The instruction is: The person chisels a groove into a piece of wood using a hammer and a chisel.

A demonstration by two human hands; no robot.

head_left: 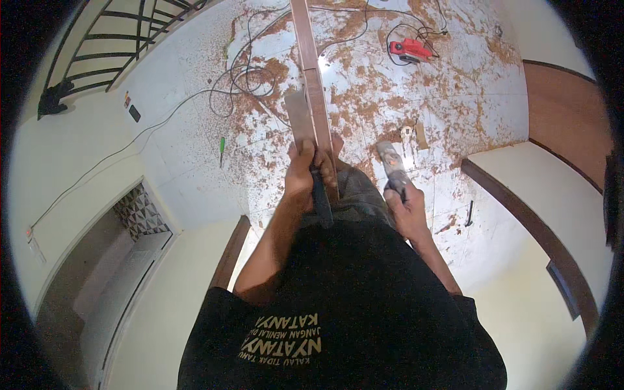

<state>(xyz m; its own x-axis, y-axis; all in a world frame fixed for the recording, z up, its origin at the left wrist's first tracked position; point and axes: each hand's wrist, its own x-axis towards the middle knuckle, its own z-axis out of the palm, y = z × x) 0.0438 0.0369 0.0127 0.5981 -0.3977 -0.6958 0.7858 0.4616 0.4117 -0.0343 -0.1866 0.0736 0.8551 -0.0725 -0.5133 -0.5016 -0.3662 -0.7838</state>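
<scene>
A long reddish-brown wooden beam (316,97) runs away from my body along the middle of the floor. My left hand (304,172) is closed beside its near end, around a flat tool with a broad grey-brown blade (299,117). A dark strip, perhaps this tool's handle, shows below the fist; its exact kind I cannot make out. To the right of the beam, my right hand (406,208) grips a worn grey tool (392,161) with a dark grip, pointing away from me. Its kind is also unclear. My bare feet show partly beside the beam.
Brown shavings cover the tiles. A red power planer (411,49) lies at the far right, and a black cable (244,81) coils at the far left. Also lying about are a green-handled screwdriver (222,149), a phone (134,114), a white object (407,133) and a thin black tool (469,213).
</scene>
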